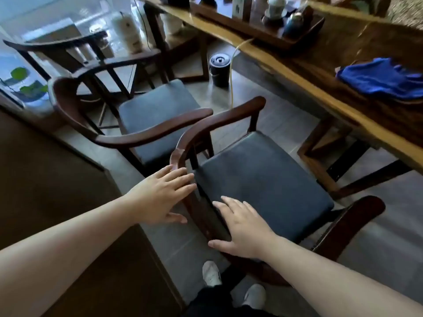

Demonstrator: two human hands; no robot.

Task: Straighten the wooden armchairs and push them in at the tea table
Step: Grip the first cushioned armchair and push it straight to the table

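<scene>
Three dark wooden armchairs stand left of the long wooden tea table. The near armchair has a dark blue seat and a curved back rail, and stands out from the table at an angle. My left hand hovers flat by the left end of that back rail, fingers spread, holding nothing. Over the rail and the seat's rear edge lies my right hand, also flat and spread. The middle armchair stands just behind, turned sideways. A third armchair is at the far left.
A blue cloth lies on the table, with a tea tray of cups and jars further back. A black lidded bucket and a yellow hose stand on the floor by the table. A low brown cabinet is at my left.
</scene>
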